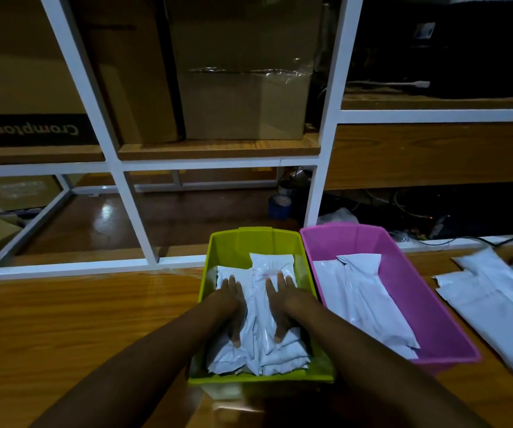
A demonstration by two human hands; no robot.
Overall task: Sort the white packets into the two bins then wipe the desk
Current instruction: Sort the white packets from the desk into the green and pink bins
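White packets (261, 350) at the lower centre of the frame are pressed down by both hands. The left hand (233, 307) is laid flat on the left part of the heap, with fingers straight and the thumb turned toward the lower edge of the frame; nothing is gripped. The right hand (283, 307) is laid flat in the same way on the right part of the heap, and nothing is gripped by it either. A narrow strip of packet is seen between the two hands, which are not touching.

The heap is held in a green bin (243, 239), set on a wooden tabletop (79, 319). Just beside it, to the right, a pink bin (403, 273) is set, and longer packets (363, 304) are laid lengthwise in it. More loose packets (496, 304) are spread on the tabletop at the right edge of the frame, overlapped on one another.

Beyond the tabletop a white shelf frame (326, 118) is seen. A cardboard box (243, 103) is stood on a wooden shelf at upper centre, and a dark box (33, 129) printed "Crompton", upside down, is seen at upper left. A blue round item (280, 206) is set lower down behind the frame; what it is cannot be told. Cables (403, 208) are strewn at middle right.
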